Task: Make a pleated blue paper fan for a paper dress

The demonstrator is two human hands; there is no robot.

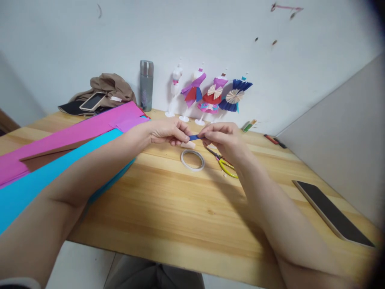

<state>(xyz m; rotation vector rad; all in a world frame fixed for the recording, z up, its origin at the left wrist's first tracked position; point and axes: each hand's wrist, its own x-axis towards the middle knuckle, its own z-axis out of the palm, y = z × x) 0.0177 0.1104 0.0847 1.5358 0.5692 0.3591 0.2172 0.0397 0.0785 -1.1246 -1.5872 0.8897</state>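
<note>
A short, narrow blue strip (194, 137), paper by its look, stretches between my two hands above the table. My left hand (170, 130) pinches one end of it between thumb and fingers. At the other end, my right hand (221, 134) holds it in a pinch as well. Below the hands lies a roll of white tape (193, 160). Scissors with yellow handles (227, 168) lie partly hidden behind my right wrist. Just under the strip is a small pale piece (188, 145) that I cannot make out.
Small mannequins in paper dresses (210, 94) stand along the wall, beside a grey flask (146, 86). Pink paper (81, 130) and blue paper (18, 196) cover the left side. A phone (92, 101) rests by brown cloth (112, 88); a dark flat device (332, 210) lies right.
</note>
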